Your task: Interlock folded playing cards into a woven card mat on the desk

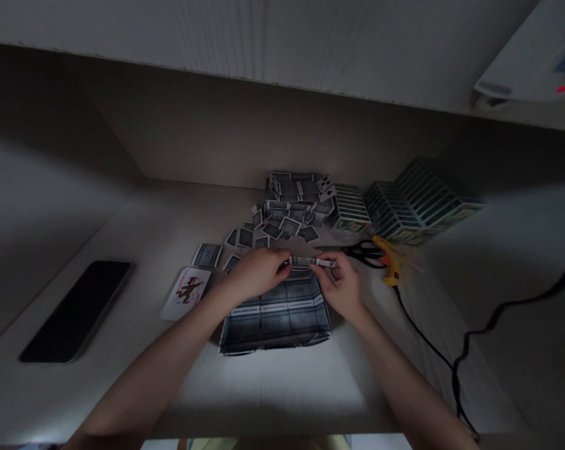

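White card strip [313, 262] sits pinched between the fingertips of the left hand [257, 272] and right hand [339, 284], level just above the far wall of a blue-backed card tray [275, 328]; even, light pressure keeps it straight.

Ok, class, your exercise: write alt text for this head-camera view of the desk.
A left hand and a right hand hold a folded strip of playing card above a box built from blue-backed cards. Loose cards, a joker, black-handled scissors, a yellow hot glue gun and a smartphone lie nearby.
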Motion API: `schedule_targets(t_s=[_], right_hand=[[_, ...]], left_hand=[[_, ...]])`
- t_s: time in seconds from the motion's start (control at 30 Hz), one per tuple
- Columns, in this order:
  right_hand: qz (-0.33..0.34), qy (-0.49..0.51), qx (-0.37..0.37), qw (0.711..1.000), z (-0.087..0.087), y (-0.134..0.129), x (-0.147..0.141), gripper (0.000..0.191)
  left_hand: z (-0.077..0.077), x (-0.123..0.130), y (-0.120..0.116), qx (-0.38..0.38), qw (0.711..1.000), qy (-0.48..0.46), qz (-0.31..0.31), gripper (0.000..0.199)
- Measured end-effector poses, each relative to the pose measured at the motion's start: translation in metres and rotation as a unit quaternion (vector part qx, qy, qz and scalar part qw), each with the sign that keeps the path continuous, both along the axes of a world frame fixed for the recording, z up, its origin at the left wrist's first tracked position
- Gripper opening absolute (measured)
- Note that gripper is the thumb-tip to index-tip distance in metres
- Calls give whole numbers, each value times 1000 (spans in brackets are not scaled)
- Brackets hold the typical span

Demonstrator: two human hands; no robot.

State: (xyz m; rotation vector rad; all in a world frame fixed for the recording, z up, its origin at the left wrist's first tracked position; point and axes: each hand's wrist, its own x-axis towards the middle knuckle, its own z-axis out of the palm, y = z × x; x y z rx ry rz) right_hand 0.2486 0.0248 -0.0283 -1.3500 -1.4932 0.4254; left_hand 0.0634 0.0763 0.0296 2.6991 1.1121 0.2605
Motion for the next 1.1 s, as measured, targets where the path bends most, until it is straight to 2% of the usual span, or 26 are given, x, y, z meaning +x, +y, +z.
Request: schedule_targets(t_s=[0.3, 0.5, 0.87, 1.1], right_hand=[[-31, -20, -10, 999, 2, 7, 5, 7], [-22, 16, -23, 999, -3, 9, 4, 9], [0, 164, -75, 984, -2, 14, -1, 15], [-3, 170, -75, 983, -4, 16, 0, 17]], left_hand=[[5, 2, -3, -36, 999, -11, 12, 18], [2, 2, -3, -34, 999, -18, 7, 20], [1, 4, -4, -12, 1000, 11, 17, 20], [-2, 2, -2, -23, 1000, 12, 7, 20]])
